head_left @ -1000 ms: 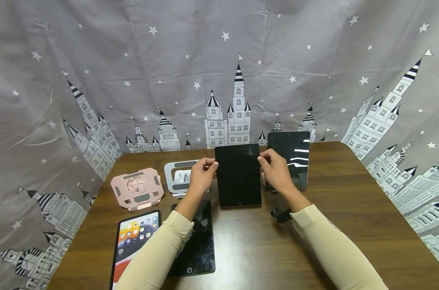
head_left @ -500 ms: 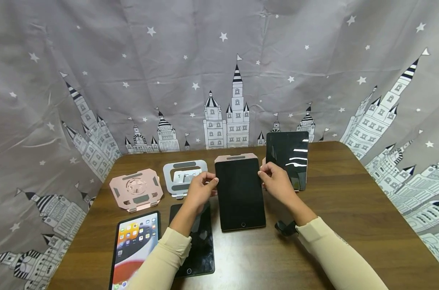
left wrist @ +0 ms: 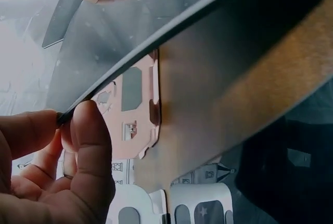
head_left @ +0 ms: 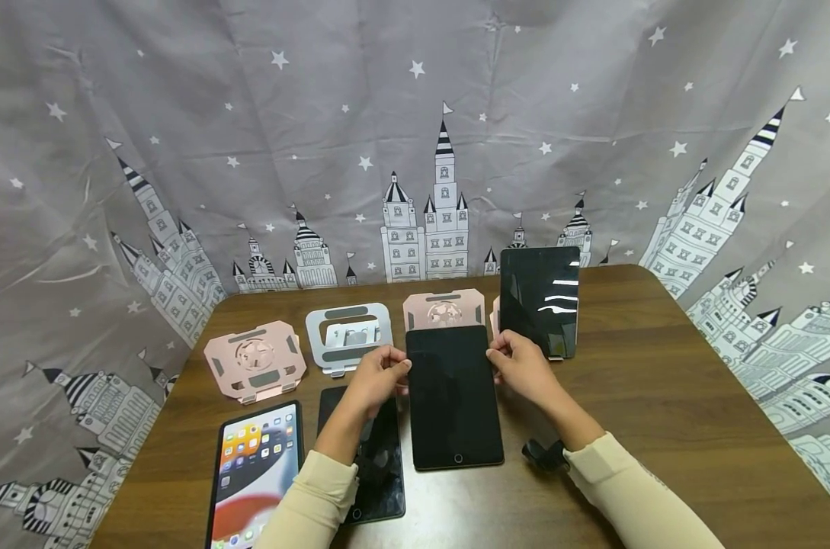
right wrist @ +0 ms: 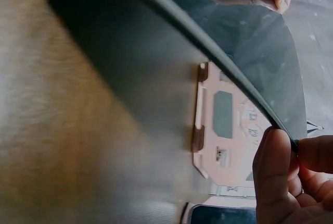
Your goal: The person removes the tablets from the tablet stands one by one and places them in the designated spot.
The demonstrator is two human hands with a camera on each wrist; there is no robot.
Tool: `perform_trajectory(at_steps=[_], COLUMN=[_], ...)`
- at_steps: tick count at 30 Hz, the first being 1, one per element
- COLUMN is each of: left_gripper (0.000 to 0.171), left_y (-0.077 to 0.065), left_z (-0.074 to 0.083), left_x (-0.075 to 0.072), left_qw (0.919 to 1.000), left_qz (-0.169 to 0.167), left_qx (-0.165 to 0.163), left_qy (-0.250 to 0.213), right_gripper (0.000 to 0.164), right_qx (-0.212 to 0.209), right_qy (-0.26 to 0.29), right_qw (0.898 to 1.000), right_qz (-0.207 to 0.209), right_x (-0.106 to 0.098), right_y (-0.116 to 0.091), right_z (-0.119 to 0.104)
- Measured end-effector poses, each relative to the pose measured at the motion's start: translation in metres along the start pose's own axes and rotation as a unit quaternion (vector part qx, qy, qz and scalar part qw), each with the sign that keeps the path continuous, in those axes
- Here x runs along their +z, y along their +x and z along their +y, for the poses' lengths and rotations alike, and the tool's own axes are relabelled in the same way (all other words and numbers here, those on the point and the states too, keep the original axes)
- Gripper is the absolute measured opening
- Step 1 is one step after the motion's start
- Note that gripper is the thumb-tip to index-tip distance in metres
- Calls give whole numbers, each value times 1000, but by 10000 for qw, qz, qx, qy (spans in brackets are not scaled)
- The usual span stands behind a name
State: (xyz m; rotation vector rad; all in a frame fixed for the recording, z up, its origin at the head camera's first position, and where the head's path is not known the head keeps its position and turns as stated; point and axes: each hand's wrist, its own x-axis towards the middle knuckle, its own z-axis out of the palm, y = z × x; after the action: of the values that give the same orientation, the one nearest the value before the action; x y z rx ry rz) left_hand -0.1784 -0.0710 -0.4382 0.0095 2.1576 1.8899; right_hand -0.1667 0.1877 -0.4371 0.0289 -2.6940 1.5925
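Note:
A black tablet (head_left: 453, 400) with a dark screen and a round home button is held between both hands, in front of a pink tablet stand (head_left: 445, 305). The left hand (head_left: 379, 375) pinches its upper left edge between thumb and fingers. On the opposite edge, the right hand (head_left: 520, 366) pinches near the upper right corner. Both wrist views show the tablet's thin edge between thumb (left wrist: 92, 135) and fingers, with the pink stand behind it. The stand's lower part is hidden by the tablet in the head view.
Left of it stand a grey-white tablet stand (head_left: 349, 335) and another pink stand (head_left: 255, 358). A lit tablet (head_left: 258, 465) and a dark tablet (head_left: 380, 488) lie in front. At right, a tablet (head_left: 539, 297) leans on a pink stand. A castle-print curtain (head_left: 360, 114) hangs behind the table.
Both hands have drawn the tablet down and toward the person, away from the middle pink stand. That stand, hidden behind the tablet at first, now shows above it.

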Motion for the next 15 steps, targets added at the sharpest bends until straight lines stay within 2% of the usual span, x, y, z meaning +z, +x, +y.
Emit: perform_trajectory(at_steps=[11,15], left_gripper=[4,4], left_y=[-12,-15], left_z=[-17,-23], left_x=[7,6], left_qw=[9983,9967], left_qz=[-132,-199], left_qx=[-400,-405], left_qy=[413,667], right_gripper=[6,6], right_qx=[453,512], right_qy=[-19,33], right_qw=[9983,9971], right_qz=[-374,-566], right_x=[9,14], right_y=[-14,-17], right_z=[15,21])
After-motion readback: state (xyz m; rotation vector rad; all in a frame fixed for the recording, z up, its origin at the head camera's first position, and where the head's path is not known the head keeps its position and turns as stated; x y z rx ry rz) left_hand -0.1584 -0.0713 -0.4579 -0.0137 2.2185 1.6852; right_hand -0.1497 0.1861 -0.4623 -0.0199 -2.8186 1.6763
